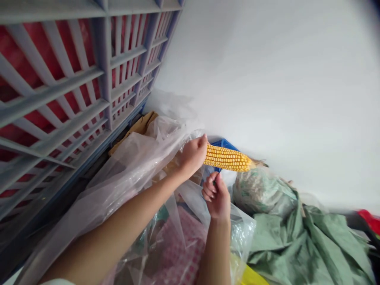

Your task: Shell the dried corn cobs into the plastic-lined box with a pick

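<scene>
a: fig. 1, centre. corn cob [227, 158]: husked, tapered cylinder with tight rows of dry yellow-orange kernels. it is held nearly level in the air, butt toward 9 o'clock and tip toward 3 o'clock, with a scrap of pale husk at the tip.

b: and the hands?

a: left hand [192, 154]: clamped round the butt end, at 9 o'clock from the cob. right hand [216, 194]: just below the cob at 6 o'clock, fingers curled in and thumb pressed to the forefinger. whether it pinches anything cannot be told.

b: surroundings, by material?

a: at 10 o'clock, slatted crate [74, 91]: grey-blue moulded plastic with red showing through the gaps. at 8 o'clock, clear plastic sheet [133, 166]: thin, glossy and crumpled, lying under the left forearm. at 4 o'clock, green sack [297, 233]: woven, matt, deeply creased. at 6 o'clock, pink checked fabric [184, 245]: soft, seen through the plastic. just behind the cob, blue rim [221, 143]: smooth hard plastic. at 1 o'clock, white wall [267, 79]: plain and smooth.
</scene>
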Tool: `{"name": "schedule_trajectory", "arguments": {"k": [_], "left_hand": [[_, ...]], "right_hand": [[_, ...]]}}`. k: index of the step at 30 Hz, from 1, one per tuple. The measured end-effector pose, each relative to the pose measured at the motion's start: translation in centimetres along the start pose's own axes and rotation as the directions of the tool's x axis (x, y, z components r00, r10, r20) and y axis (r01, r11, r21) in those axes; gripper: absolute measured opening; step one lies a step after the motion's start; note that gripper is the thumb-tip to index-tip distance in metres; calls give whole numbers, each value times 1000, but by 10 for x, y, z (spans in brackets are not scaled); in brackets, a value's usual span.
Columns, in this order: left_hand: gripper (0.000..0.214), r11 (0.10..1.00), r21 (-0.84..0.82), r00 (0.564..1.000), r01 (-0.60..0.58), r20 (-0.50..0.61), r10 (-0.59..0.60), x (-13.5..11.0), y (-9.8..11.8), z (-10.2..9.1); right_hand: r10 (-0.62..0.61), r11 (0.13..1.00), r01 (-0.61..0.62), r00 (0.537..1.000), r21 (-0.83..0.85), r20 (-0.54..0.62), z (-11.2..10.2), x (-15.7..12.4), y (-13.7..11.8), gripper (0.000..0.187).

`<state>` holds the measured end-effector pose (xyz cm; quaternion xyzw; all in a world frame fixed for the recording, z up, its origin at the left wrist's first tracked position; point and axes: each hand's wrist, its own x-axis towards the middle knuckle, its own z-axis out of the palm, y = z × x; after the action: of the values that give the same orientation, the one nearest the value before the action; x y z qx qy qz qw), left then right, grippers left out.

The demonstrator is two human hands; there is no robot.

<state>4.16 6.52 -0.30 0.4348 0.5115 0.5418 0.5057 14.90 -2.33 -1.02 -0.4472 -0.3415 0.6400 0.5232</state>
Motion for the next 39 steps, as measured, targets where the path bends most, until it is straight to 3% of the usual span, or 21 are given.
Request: {"name": "schedule_trajectory", "arguments": {"k": [2,4,6,7,8,10,12,13,15,17,19,23,27,30,32,34,36,39], "left_hand": [[45,998,-35,996,47,-71,-49,5,-3,-1],[46,995,-82,992,58,-105,-66,7,-5,-3],[46,994,-107,989,30,-138,-44,9,-5,-6],[46,994,-105,988,5,-153,-21,11,-4,-8],[46,995,-95,985,-18,-170,2,14,-5,-11],[46,996,-82,973,-36,-229,16,24,-5,-18],[47,995,-100,945,-10,-327,-23,37,-3,-28],[49,993,-115,928,7,-370,-50,43,-2,-34],[50,993,-119,919,23,-389,-68,48,2,-43],[49,997,-76,948,15,-317,-39,44,7,-47],[49,1000,0,979,3,-202,-3,31,10,-44],[51,978,206,999,-44,5,44,5,9,-29],[52,958,271,978,-88,208,31,-3,6,-19],[50,988,45,955,145,257,-151,0,4,-18],[48,929,-136,897,344,340,-282,1,3,-19],[47,881,-201,841,428,446,-307,0,3,-19],[50,931,-145,837,334,501,-222,-3,4,-19],[58,997,-4,829,83,556,-67,-9,7,-18]], "right_hand": [[-114,981,81,976,-176,-187,12,4,9,30],[-288,909,152,902,-388,-322,25,7,20,34],[-407,830,166,832,-532,-376,37,9,27,37],[-402,830,151,829,-537,-388,41,8,30,37],[-336,861,115,859,-495,-387,43,7,31,38],[-72,935,-36,955,-352,-288,43,1,32,36],[122,944,-160,982,-289,-144,36,-7,29,34],[112,942,-142,987,-304,-114,31,-10,27,33],[-132,936,59,973,-348,-188,19,-12,19,30],[-404,887,276,852,-371,-331,8,-10,10,26],[-459,884,364,796,-293,-395,4,-4,2,31],[-368,929,358,867,-92,-336,10,7,0,44],[-345,929,369,849,-18,-400,14,13,6,33],[-228,941,315,858,121,-461,4,15,7,24],[-139,940,263,879,220,-455,-3,16,7,21],[-79,930,222,899,292,-432,-9,15,7,21],[-48,918,212,898,335,-436,-12,14,6,20],[-36,908,228,878,351,-477,-12,13,7,20]]}}
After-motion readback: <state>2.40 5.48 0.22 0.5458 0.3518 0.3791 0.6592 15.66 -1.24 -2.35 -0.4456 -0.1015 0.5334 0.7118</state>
